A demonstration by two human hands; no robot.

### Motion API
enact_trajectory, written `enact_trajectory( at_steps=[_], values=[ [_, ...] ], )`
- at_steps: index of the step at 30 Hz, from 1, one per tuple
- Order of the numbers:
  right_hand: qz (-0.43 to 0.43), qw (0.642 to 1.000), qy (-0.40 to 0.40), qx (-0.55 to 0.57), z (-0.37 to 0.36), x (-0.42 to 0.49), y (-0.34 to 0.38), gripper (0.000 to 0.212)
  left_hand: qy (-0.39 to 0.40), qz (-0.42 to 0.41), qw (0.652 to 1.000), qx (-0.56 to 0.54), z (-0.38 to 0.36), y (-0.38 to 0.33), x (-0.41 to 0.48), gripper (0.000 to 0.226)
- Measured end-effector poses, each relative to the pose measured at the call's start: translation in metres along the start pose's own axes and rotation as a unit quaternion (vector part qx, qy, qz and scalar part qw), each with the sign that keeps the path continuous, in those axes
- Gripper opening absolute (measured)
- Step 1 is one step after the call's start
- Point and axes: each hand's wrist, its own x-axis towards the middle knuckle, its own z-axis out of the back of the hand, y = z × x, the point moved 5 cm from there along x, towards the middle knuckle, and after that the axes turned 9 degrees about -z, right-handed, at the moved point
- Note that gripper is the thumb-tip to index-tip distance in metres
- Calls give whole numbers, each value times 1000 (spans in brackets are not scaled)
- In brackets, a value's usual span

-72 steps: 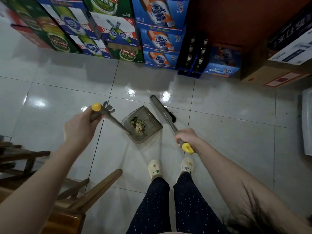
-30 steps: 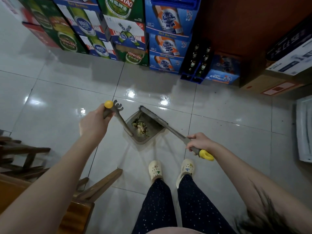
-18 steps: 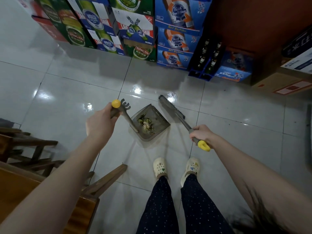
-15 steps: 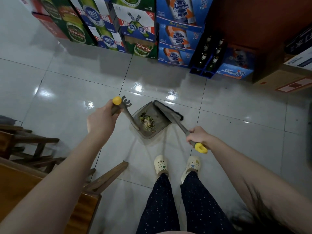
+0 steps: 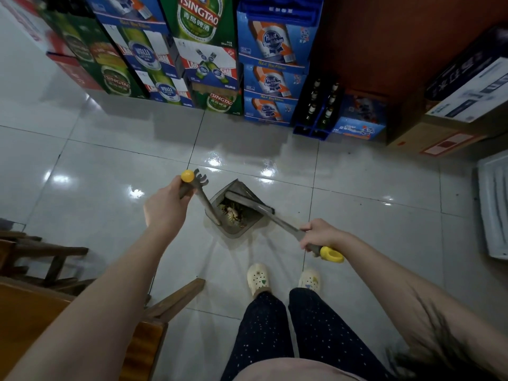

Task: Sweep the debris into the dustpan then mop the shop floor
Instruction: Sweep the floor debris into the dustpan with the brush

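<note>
Debris [image 5: 232, 213], a small heap of yellowish and brown scraps, lies inside one grey long-handled dustpan [image 5: 242, 229] on a glossy white tiled floor [image 5: 96, 171].

One person stands over it with two bare arms out. The left hand [image 5: 165, 209] is closed around the dustpan's upright grey handle, just below its yellow knob. The right hand [image 5: 320, 233] is closed around the grey handle of one broom [image 5: 248, 200], near its yellow loop end. The broom's long axis runs from that hand up and left, and its dark head rests across the dustpan's mouth, which opens away from the person. Two cream clogs [image 5: 258, 279] stand just behind the dustpan. Stacked green, blue and red beer cartons [image 5: 209, 64] line the far edge of the floor. Dark wooden furniture [image 5: 41, 259] crowds the left, apart from the dustpan.
</note>
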Motion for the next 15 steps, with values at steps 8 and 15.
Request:
enact_trajectory(
  at_steps=[8, 15],
  values=[
    [4, 997, -41, 68, 34, -16, -40, 14, 0, -22, 1000, 10, 5, -16, -14, 28],
    [-6, 985, -76, 158, 60, -10, -80, 15, -7, -33, 999, -1, 1, -52, -25, 29]
  ],
)
